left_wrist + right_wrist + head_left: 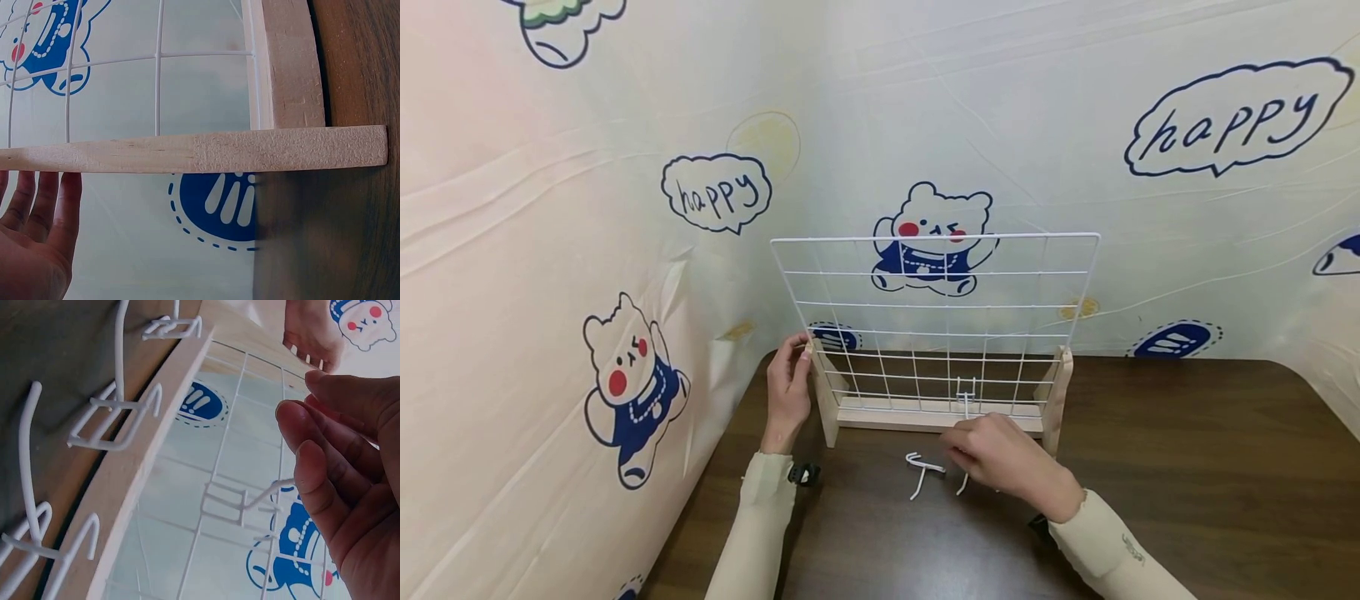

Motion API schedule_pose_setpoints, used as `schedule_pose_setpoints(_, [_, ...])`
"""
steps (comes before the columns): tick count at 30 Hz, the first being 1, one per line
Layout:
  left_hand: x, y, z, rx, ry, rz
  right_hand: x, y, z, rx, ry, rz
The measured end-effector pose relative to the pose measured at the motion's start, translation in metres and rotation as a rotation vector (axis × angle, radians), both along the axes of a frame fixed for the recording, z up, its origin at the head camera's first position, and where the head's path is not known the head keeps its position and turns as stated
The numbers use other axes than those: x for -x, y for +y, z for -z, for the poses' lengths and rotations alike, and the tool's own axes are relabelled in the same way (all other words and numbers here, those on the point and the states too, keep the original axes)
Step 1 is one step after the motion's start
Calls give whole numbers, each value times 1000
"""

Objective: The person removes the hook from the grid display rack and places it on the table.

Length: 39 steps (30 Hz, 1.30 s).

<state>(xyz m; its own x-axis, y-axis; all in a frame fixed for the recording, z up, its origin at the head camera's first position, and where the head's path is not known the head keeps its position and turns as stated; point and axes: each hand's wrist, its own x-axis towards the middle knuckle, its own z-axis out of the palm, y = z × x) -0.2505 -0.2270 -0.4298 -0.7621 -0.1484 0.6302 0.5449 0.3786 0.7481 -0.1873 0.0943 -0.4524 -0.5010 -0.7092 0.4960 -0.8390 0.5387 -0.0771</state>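
A white wire grid rack (936, 306) with wooden side posts stands on the table. At its left post (824, 392), my left hand (788, 383) holds the upper part; in the left wrist view its fingertips pass out of sight behind the wood (200, 152). A white double-wire hook (226, 503) hangs on the lower right of the grid. In front of that hook is my right hand (1000, 450), its fingers loosely bent with a gap between thumb and index finger. The hook's prong runs behind a finger, so contact is unclear. A loose white hook (925, 468) lies before the rack.
Beside that loose hook lies another hook (962, 485), partly covered by my right hand. The right wrist view shows several hooks (112, 422) near the wooden base bar (150, 450). Behind the dark table (1187, 450) hangs a printed cloth (1060, 200).
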Motion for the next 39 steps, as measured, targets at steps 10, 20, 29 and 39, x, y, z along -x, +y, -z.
schedule_pose_setpoints(10, [2,-1,3,-14,15,22,2,7,-5,33,36,-10])
schedule_pose_setpoints(20, [1,-2,3,-11,10,11,5,13,-7,72,87,-13])
schedule_pose_setpoints(29, [2,-2,2,4,37,13,9,23,-13,50,56,29])
schedule_pose_setpoints(39, [0,-1,0,17,20,0,13,30,-15,37,42,101])
